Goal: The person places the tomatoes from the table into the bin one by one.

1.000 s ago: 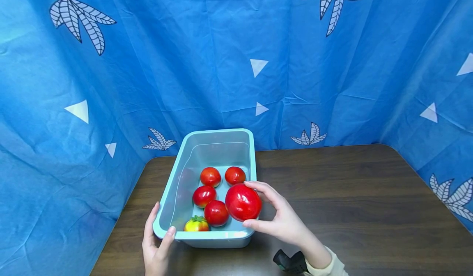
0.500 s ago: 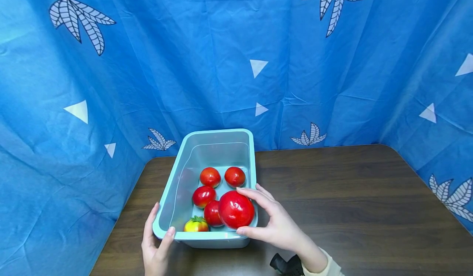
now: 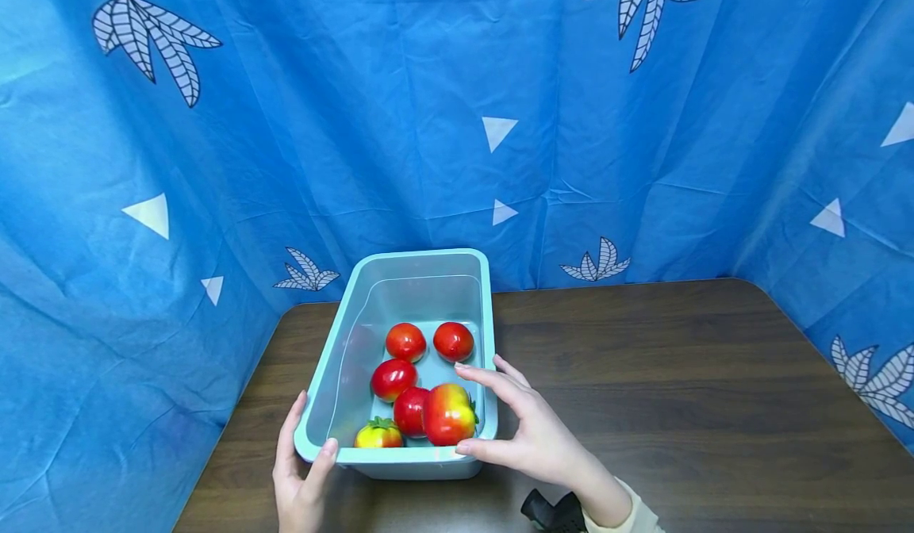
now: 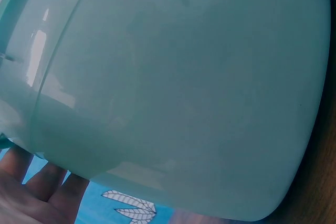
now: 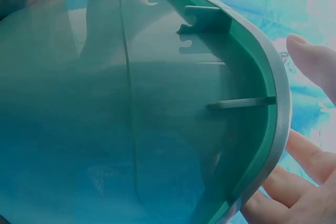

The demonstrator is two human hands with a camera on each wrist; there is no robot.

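In the head view, my left hand [image 3: 300, 473] grips the near left corner of a light blue-green plastic bin [image 3: 324, 366], thumb over the rim. Its fingers also show against the bin's outer wall in the left wrist view. A large red-and-yellow tomato [image 3: 448, 416] lies in the near right corner of the bin, its green stem turned right. Just beside it, my right hand [image 3: 535, 430] hangs over the right rim, thumb and fingers spread apart and holding nothing. Left of the large tomato are a red tomato [image 3: 409, 412] and a yellow-red one [image 3: 378, 434] with green leaves.
More red tomatoes lie farther back in the bin: one at left [image 3: 393, 380], one behind it [image 3: 405, 342] and one at right [image 3: 453, 341]. The bin stands on a dark wooden table [image 3: 643, 374], with a blue patterned cloth [image 3: 428, 120] behind and at the sides.
My right hand has lowered the large tomato into the bin's near right corner and let go. The tomato has rolled, so its yellow side and stem now show. My left hand stays put.
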